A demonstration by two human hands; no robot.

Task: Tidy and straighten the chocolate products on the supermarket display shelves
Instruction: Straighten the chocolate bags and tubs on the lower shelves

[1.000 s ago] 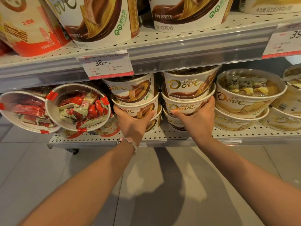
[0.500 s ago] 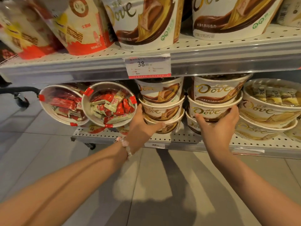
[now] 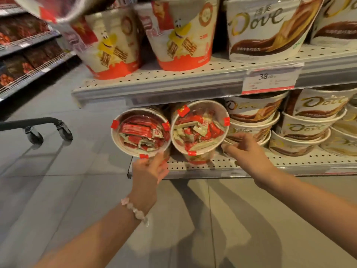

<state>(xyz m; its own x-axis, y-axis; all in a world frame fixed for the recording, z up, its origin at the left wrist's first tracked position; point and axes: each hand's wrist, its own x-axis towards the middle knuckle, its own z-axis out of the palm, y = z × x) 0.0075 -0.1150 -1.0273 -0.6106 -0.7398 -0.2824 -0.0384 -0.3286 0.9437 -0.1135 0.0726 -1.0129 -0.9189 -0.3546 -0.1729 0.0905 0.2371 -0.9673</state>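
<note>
Head view: two tubs tipped on their sides lie touching on the lower shelf point(image 3: 241, 165), clear lids facing out, the left tipped tub point(image 3: 141, 131) and the right tipped tub point(image 3: 200, 126), each full of red and pale wrapped bars. They look light and stiff-walled, but the smooth lids and round sides should roll or slip; the firm rim, near the red tape tabs, seems the best place to hold. The left hand point(image 3: 147, 175) reaches up to the lower rim of the left tub, fingers loosely spread; whether it grips I cannot tell. The right hand point(image 3: 245, 151) has its fingers extended at the right tub's lower edge, beside the Dove cup stack point(image 3: 253, 117). Two such stacks show clearly, with three wafer buckets point(image 3: 182, 35) above.
</note>
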